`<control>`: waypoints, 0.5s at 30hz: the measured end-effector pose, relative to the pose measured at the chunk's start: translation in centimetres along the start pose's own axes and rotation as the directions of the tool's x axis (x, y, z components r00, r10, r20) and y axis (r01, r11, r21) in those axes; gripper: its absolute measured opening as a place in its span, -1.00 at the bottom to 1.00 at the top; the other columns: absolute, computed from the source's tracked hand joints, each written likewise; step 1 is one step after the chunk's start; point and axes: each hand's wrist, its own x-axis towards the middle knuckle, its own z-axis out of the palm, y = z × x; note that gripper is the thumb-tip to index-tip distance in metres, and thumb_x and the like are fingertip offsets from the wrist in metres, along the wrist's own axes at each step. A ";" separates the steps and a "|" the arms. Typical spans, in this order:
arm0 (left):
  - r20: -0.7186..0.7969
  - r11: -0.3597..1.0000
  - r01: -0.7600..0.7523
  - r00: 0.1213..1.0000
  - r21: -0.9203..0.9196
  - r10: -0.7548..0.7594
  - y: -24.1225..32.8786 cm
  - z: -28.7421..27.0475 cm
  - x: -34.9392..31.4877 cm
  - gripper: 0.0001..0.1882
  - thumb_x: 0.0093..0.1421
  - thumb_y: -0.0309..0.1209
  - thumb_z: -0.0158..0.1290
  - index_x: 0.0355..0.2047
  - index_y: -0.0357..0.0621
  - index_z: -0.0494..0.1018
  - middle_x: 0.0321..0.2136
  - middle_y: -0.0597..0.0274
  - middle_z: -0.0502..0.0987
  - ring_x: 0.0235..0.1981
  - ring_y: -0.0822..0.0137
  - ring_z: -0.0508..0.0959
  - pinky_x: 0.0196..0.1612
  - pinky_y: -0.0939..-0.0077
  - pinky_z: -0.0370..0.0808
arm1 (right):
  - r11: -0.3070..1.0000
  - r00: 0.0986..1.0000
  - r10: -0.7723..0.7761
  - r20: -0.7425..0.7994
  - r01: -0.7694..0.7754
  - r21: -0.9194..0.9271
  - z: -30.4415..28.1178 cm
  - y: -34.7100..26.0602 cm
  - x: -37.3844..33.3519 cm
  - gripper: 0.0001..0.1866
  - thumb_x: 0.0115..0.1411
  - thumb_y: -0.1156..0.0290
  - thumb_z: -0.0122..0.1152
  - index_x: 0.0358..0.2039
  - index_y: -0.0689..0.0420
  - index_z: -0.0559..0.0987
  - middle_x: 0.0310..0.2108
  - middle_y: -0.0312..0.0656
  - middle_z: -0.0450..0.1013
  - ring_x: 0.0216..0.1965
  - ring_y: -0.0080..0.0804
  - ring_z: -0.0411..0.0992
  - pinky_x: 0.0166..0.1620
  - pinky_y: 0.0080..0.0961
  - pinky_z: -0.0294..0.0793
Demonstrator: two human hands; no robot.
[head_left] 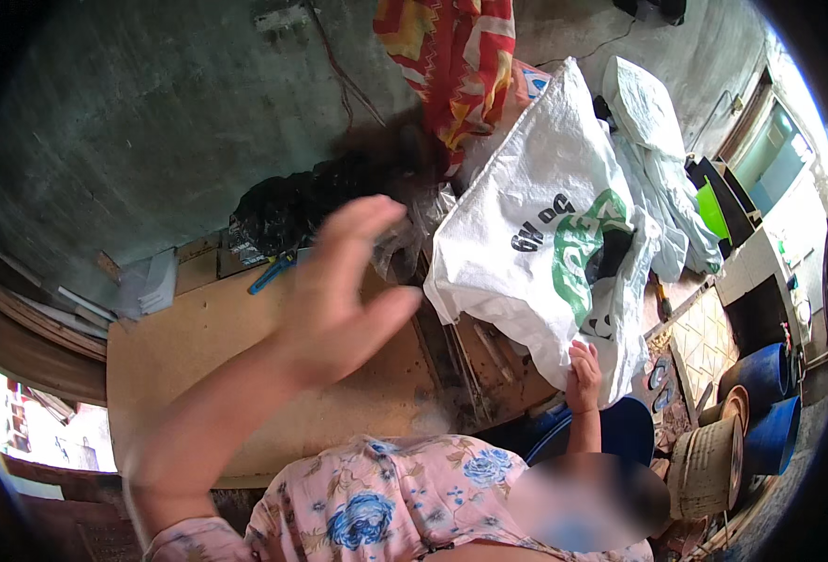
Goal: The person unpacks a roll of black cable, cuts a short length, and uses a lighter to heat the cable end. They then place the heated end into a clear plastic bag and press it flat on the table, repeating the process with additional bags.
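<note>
Fingers [369,220] of the left hand [330,304], motion-blurred, spread from the thumb [393,309] above the tabletop [180,351]; the right hand [583,379] touches the lower edge of the white sack [545,169], right of centre, its pinch uncertain. Gripping opposite edges would probably steady the sack best. Its far side and any contents are hidden.

Creased, green-printed white sack [512,201], slantwise beside the brown board [199,375]
</note>
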 end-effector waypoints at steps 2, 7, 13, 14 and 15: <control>0.000 0.964 -0.098 0.995 0.246 0.102 -4.0 5.7 1.3 -0.38 -0.05 -0.23 0.07 0.04 -0.11 0.17 0.12 -0.16 -0.01 0.08 -0.11 0.15 0.08 0.19 0.13 | 0.992 0.987 0.013 -0.159 0.008 0.128 -0.2 -0.4 -0.7 -0.88 -0.05 0.51 -0.04 -0.46 0.25 0.39 -0.34 -0.05 0.41 -0.11 -0.13 0.35 0.05 -0.17 0.15; -0.069 0.967 0.237 0.970 0.095 -0.231 -11.5 15.5 3.9 -0.40 -0.08 -0.23 0.10 0.03 0.08 0.24 0.05 -0.19 0.10 -0.07 -0.08 0.33 -0.02 0.25 0.28 | 0.696 0.796 0.278 -0.537 -0.553 -0.458 -4.0 1.3 0.3 -0.67 -0.01 0.38 0.06 -0.20 0.21 0.42 -0.06 0.09 0.29 0.01 0.00 0.23 0.00 -0.12 0.17; 0.051 0.982 0.188 0.981 -0.006 -0.187 -9.7 19.0 -2.4 -0.60 -0.07 -0.46 0.01 -0.14 -0.08 0.35 -0.34 -0.11 0.41 -0.28 -0.05 0.42 -0.21 0.24 0.37 | 0.655 0.679 0.655 -0.332 -0.729 -0.200 -5.6 12.6 -1.7 -0.54 0.01 0.46 0.00 0.00 0.10 0.34 -0.13 0.03 0.37 -0.12 -0.07 0.35 -0.11 -0.35 0.32; 0.034 0.990 0.141 0.990 -0.030 -0.139 -8.5 19.1 -4.1 -0.59 -0.04 -0.43 -0.02 -0.10 -0.01 0.31 -0.34 -0.09 0.36 -0.31 -0.09 0.40 -0.24 0.18 0.37 | 0.753 0.687 0.473 -0.552 -0.640 -0.151 -5.5 12.7 -0.6 -0.57 0.02 0.44 -0.01 -0.02 0.10 0.36 -0.13 0.02 0.37 -0.15 -0.04 0.36 -0.16 -0.31 0.34; 0.039 0.987 0.153 0.988 -0.044 -0.151 -7.5 19.2 -5.8 -0.56 -0.01 -0.39 -0.03 -0.06 0.00 0.25 -0.35 -0.08 0.33 -0.33 -0.11 0.40 -0.25 0.17 0.36 | 0.626 0.533 0.544 -0.649 -0.772 -0.109 -5.9 12.1 1.2 -0.59 0.03 0.44 -0.03 -0.03 0.12 0.37 -0.11 0.02 0.36 -0.18 -0.04 0.38 -0.18 -0.30 0.35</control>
